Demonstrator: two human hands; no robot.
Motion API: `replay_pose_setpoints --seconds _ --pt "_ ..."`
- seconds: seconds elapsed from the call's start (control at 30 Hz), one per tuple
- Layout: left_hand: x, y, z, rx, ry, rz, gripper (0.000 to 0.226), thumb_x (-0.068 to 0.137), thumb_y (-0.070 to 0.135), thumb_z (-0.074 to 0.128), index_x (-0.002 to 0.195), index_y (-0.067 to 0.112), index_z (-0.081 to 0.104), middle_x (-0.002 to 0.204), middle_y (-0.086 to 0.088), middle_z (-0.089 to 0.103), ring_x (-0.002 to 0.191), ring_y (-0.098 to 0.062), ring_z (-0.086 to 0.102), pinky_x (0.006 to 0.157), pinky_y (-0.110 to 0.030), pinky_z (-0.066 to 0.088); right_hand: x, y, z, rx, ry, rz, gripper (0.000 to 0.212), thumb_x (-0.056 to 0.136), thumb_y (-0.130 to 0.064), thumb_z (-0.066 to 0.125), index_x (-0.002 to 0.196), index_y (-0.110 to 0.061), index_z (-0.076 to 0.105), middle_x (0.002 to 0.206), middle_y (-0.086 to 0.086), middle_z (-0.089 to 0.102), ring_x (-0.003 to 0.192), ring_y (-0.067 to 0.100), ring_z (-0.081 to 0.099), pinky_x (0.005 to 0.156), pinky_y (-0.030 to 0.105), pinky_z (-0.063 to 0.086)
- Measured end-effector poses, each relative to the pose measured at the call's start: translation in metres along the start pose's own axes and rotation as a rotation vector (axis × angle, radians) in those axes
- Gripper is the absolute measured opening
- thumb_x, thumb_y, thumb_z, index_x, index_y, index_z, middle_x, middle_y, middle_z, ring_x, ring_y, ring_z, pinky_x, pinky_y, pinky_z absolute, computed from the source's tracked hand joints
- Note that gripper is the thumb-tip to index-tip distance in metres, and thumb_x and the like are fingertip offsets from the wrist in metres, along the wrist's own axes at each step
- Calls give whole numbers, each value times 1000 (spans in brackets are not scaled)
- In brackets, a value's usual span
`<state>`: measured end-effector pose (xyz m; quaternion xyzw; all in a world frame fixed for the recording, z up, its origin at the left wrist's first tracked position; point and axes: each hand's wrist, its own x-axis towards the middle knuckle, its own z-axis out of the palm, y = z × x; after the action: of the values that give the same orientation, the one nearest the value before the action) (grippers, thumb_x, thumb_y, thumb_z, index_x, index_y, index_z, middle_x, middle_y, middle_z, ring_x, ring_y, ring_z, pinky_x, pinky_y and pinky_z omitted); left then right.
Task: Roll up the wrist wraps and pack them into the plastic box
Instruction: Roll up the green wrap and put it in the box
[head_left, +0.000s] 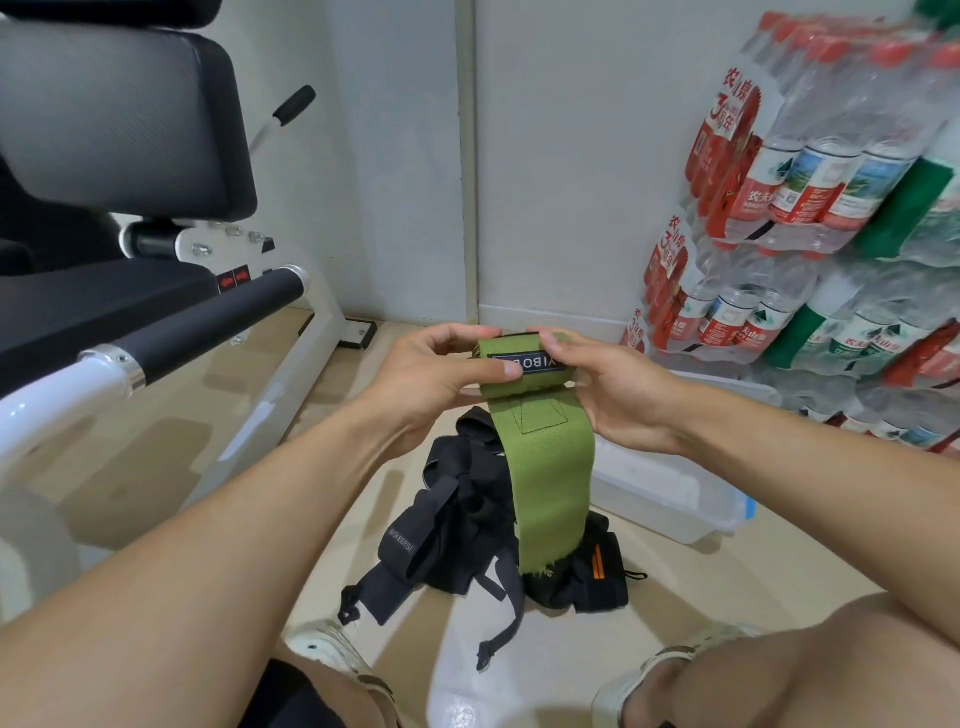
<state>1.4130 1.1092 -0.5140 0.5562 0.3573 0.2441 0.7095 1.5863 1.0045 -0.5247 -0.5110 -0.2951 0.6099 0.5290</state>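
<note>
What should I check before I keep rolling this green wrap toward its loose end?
1. Left hand grip on the green wrap: ok, thumb pinning the roll.
2. Right hand grip: ok, holding the roll's other end.
3. Roll tight and even: cannot tell, fingers hide it.
4. Tail hanging free: ok, though its frayed end reaches the black wraps.
5. Plastic box within reach: ok, on the floor beside the pile.

A pale grey wall (571, 156) with a vertical trim strip (466, 156) rises at twelve o'clock above a glossy beige floor (171, 415). At nine o'clock stands a white-framed exercise machine (291, 374) with black pads (119, 114). Shrink-wrapped packs of water bottles (810, 218) are stacked at two o'clock.
</note>
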Motion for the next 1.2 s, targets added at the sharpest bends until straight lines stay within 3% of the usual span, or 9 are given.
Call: replay_pose_setpoints --seconds 0.23,0.33,0.43,0.5,0.63,0.77,0.97,1.1,1.2 --pt "-2 -4 -1 86 -20 50 44 68 -11 84 107 8 72 119 -7 72 86 -13 74 70 -23 59 -1 2 -2 -16 -14 58 42 102 -29 57 142 -15 57 142 19 59 130 36 59 110 50 48" --pt "0 -6 0 -9 -52 13 44 74 -2 83 116 7 70 122 -11 70 92 -16 73 72 -27 59 0 1 0 14 22 9 37 101 -16 58 137 -17 60 135 15 66 120 30 66 97 42 56" --pt "0 -6 -1 -107 -97 -91 48 82 13 78 127 7 65 113 -7 73 83 -14 74 76 -35 62 2 0 -1 39 66 -35 51 96 -6 62 143 -23 52 123 8 73 106 22 71 83 33 61" --pt "1 -6 -3 -86 -133 -138 47 82 14 79 126 8 66 111 -6 76 86 -17 74 83 -36 62 3 1 -3 54 66 -39 58 95 -1 62 147 -24 46 123 7 73 108 22 71 84 33 61" --pt "1 -6 -6 -56 -152 -167 51 72 6 82 121 8 68 117 -11 75 95 -22 75 83 -36 62 2 4 -3 -44 -10 -31 43 97 2 59 136 -16 58 123 10 72 111 26 70 84 34 60" --pt "3 -5 -7 -7 -139 -99 59 69 -4 83 125 6 67 123 -11 72 103 -26 74 79 -37 62 1 0 -1 -36 -1 -45 41 97 5 56 129 -21 61 113 4 75 100 19 73 78 30 60" --pt "3 -5 -5 85 -40 -5 60 65 -14 85 118 7 67 128 -9 66 105 -27 73 79 -46 63 -1 1 4 35 18 -7 47 101 -26 59 146 -36 47 137 2 66 119 24 68 89 37 61" --pt "0 -8 -3 132 -25 70 59 63 -11 88 113 11 67 129 -9 64 110 -28 70 80 -44 63 -1 2 9 57 45 -20 36 103 -35 54 138 -27 55 136 9 67 120 28 68 95 44 59" --pt "0 -8 0 -25 -29 57 60 66 -6 87 120 8 64 129 -8 66 107 -21 72 81 -39 63 3 2 9 102 108 -47 37 105 -32 52 140 -18 56 135 15 66 120 34 67 96 48 57"
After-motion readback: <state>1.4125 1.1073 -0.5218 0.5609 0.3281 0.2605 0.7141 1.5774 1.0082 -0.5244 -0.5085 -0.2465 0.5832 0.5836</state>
